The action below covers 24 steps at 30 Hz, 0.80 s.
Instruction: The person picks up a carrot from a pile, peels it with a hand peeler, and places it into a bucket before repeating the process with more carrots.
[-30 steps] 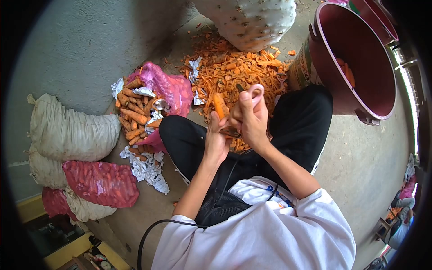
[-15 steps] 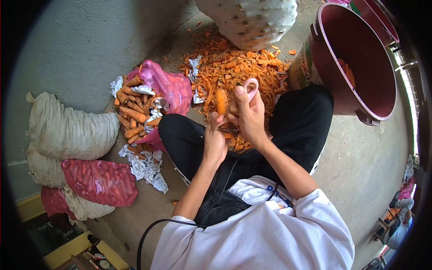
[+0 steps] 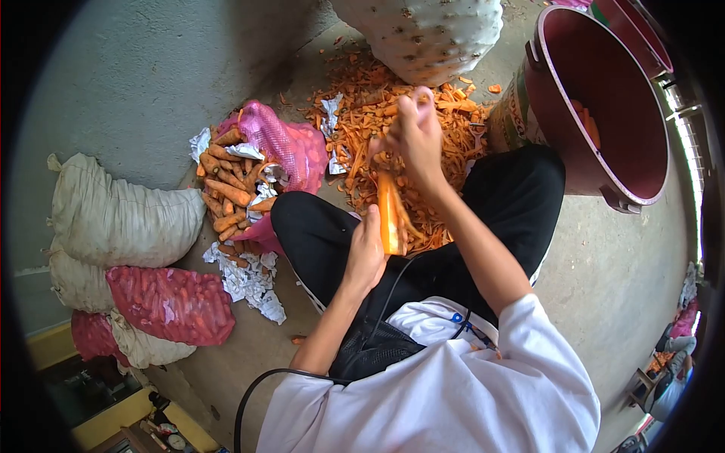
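My left hand is closed around the lower end of a partly peeled carrot, whose bright orange side faces up. Beyond the carrot's upper end, my right hand grips a peeler with a pink loop handle; motion blurs its fingers and the blade cannot be made out. A strip of peel hangs along the carrot's right side. Beneath both hands spreads a heap of orange carrot peelings on the floor.
Unpeeled carrots spill from a pink mesh bag beside crumpled paper. White sacks and a red mesh bag of carrots lie left. A maroon tub with carrots stands right; a bulging white sack sits ahead.
My right hand has moved up and away from my left with the peeler. The carrot now points away from me, with more of its peeled side showing.
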Motion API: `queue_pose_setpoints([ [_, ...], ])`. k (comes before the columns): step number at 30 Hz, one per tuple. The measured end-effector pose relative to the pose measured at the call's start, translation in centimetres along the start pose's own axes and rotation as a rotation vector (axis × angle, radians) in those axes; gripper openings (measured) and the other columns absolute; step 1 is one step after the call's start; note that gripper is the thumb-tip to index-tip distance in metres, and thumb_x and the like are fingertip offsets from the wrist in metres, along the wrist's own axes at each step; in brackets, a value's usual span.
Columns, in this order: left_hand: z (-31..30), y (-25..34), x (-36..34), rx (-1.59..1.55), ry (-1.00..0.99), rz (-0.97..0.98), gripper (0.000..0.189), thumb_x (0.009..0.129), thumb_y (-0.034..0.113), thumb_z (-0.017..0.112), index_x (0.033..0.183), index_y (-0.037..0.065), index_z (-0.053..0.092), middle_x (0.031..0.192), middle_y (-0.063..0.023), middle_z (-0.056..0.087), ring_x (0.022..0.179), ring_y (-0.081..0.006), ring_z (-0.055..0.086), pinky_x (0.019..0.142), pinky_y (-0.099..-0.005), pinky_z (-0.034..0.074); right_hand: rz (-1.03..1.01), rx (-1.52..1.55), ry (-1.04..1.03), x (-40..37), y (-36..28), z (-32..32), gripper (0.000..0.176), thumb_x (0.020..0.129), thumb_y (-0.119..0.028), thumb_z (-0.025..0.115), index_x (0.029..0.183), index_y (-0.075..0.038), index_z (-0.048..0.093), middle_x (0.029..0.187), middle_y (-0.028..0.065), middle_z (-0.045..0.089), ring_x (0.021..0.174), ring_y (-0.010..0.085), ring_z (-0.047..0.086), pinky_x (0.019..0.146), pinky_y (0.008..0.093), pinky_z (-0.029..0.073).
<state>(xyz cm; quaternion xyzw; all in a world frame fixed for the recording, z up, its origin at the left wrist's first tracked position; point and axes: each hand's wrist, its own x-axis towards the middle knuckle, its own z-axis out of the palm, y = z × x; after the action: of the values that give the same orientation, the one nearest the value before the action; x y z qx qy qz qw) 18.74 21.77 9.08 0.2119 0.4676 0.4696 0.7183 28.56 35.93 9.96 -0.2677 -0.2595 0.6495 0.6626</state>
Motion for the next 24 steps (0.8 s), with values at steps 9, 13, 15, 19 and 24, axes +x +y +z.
queue_pose_setpoints([
  [9,-1.3,1.6,1.8,-0.071,-0.025,0.008,0.045,0.098,0.039,0.036,0.125,0.004,0.045,0.098,-0.0058,0.058,0.081,-0.0174,0.057,0.071,-0.0325,0.048,-0.147,-0.256,0.007,5.8,1.3,-1.8,0.022,0.096,-0.026,0.046,0.097,-0.009,0.033,0.058,-0.0012,0.038,0.043,0.0088,0.04,0.046,0.0294,0.05],
  [13,-0.3,2.1,3.0,-0.355,-0.017,-0.031,0.04,0.098,0.04,0.036,0.113,0.007,0.051,0.099,-0.0045,0.059,0.087,-0.016,0.057,0.076,-0.0328,0.047,0.002,0.008,0.036,-2.3,-3.3,1.9,0.022,0.096,-0.028,0.046,0.091,-0.014,0.03,0.055,-0.003,0.03,0.041,0.0063,0.032,0.046,0.0272,0.048],
  [15,-0.6,1.8,3.3,-0.356,0.0,-0.014,0.041,0.098,0.041,0.036,0.114,0.007,0.051,0.1,-0.004,0.059,0.088,-0.0154,0.057,0.077,-0.0328,0.046,0.026,-0.005,0.097,-5.2,-3.7,2.4,0.017,0.097,-0.025,0.044,0.09,-0.014,0.033,0.054,-0.0029,0.028,0.04,0.0071,0.03,0.048,0.0289,0.05],
  [19,0.3,1.9,3.0,-0.359,0.039,0.048,0.043,0.097,0.042,0.038,0.115,0.005,0.048,0.092,-0.0006,0.056,0.09,-0.013,0.055,0.082,-0.0305,0.045,-0.016,-0.011,0.072,-7.6,-3.0,2.2,0.019,0.098,-0.026,0.043,0.09,-0.013,0.033,0.054,-0.001,0.029,0.039,0.0069,0.027,0.042,0.0252,0.045],
  [24,0.7,2.2,2.7,-0.347,0.067,0.101,0.039,0.097,0.042,0.039,0.106,0.006,0.052,0.087,-0.0002,0.054,0.089,-0.012,0.055,0.083,-0.0298,0.043,-0.012,0.035,0.113,-7.9,-2.5,2.5,0.02,0.098,-0.025,0.043,0.087,-0.013,0.03,0.054,-0.0016,0.03,0.04,0.0066,0.027,0.038,0.0222,0.039],
])
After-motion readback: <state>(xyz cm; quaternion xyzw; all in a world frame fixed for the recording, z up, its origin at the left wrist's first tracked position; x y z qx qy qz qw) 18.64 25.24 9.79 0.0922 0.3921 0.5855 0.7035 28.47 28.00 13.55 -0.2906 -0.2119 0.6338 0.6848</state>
